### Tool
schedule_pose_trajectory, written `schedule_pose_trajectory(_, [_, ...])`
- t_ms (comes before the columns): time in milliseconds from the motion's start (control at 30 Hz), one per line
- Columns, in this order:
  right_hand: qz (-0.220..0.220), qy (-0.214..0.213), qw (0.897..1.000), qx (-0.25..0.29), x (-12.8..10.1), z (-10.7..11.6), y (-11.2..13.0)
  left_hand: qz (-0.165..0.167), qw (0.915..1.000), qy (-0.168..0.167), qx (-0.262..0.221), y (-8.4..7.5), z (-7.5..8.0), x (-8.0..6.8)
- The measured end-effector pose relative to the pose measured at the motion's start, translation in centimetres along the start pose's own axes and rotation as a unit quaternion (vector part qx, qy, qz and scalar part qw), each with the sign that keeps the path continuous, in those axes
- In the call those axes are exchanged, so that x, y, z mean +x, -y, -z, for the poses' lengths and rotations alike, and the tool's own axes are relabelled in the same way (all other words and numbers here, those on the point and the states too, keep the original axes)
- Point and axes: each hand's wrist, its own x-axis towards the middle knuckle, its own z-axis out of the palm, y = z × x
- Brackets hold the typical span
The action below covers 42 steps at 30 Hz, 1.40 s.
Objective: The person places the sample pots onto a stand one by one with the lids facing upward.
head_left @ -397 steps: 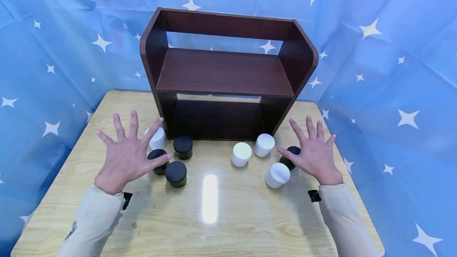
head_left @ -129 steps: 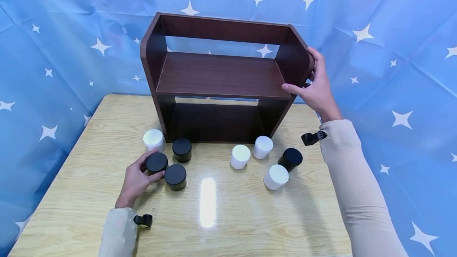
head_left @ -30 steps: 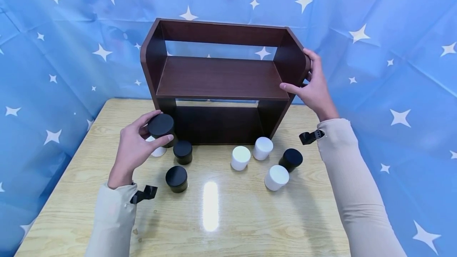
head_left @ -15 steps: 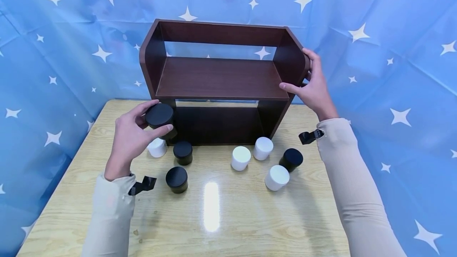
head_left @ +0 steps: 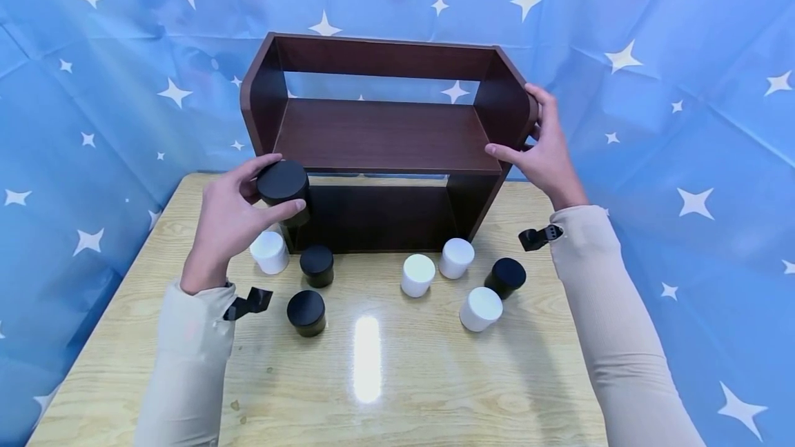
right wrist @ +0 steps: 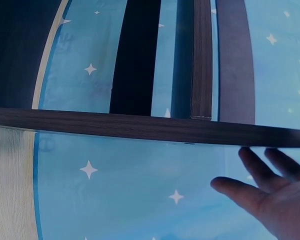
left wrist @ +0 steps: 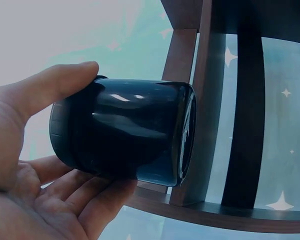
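Note:
My left hand (head_left: 226, 216) grips a black lidded jar (head_left: 282, 185), thumb on one side and fingers on the other. The jar is held above the table, in front of the left side of the dark brown two-tier shelf (head_left: 385, 133). In the left wrist view the same jar (left wrist: 135, 130) lies sideways across the picture, its base toward the shelf. My right hand (head_left: 546, 157) holds the shelf's right side panel, thumb inside and fingers outside. In the right wrist view several fingertips (right wrist: 235, 192) meet the panel's outer face.
Before the shelf's left end stand a white jar (head_left: 270, 252) and two black jars (head_left: 317, 266). On the right are several white jars (head_left: 418, 274) and one black jar (head_left: 506, 277). A blue star-patterned curtain (head_left: 683, 157) surrounds the wooden table (head_left: 435, 385).
My left hand picked up the black jar from the left group and has raised it toward the shelf. It rose further in the last second. My right hand stays on the side panel.

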Motion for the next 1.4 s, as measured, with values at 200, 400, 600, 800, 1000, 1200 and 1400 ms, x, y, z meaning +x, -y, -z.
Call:
schedule_pose_trajectory(200, [0.004, -0.001, 1.000, 0.003, 0.0, 0.0, 0.0, -0.009, 0.9999, -0.008, -0.006, -0.4, 0.0, 1.1])
schedule_pose_trajectory(400, [0.002, 0.000, 1.000, 0.005, 0.0, 0.1, 0.1, -0.013, 0.9998, -0.012, -0.008, -0.8, -0.1, 1.9])
schedule_pose_trajectory(600, [0.002, -0.001, 1.000, 0.008, 0.1, 0.2, 0.2, -0.007, 0.9996, -0.026, 0.011, -1.7, -0.4, 3.1])
schedule_pose_trajectory(800, [-0.003, 0.001, 1.000, 0.005, 0.1, 0.3, 0.2, -0.012, 0.9984, -0.048, 0.026, -2.2, -1.2, 4.3])
schedule_pose_trajectory(1000, [-0.010, 0.009, 1.000, 0.005, 0.0, 0.5, 0.3, -0.005, 0.9952, -0.069, 0.069, -2.6, -1.6, 5.3])
schedule_pose_trajectory(1200, [-0.015, 0.029, 0.999, 0.006, -0.2, 0.9, 0.2, 0.018, 0.9927, -0.057, 0.104, -3.3, -1.8, 6.5])
schedule_pose_trajectory(1400, [-0.007, 0.042, 0.999, 0.001, -0.1, 0.9, 0.1, 0.037, 0.9914, -0.050, 0.115, -4.0, -2.2, 7.7])
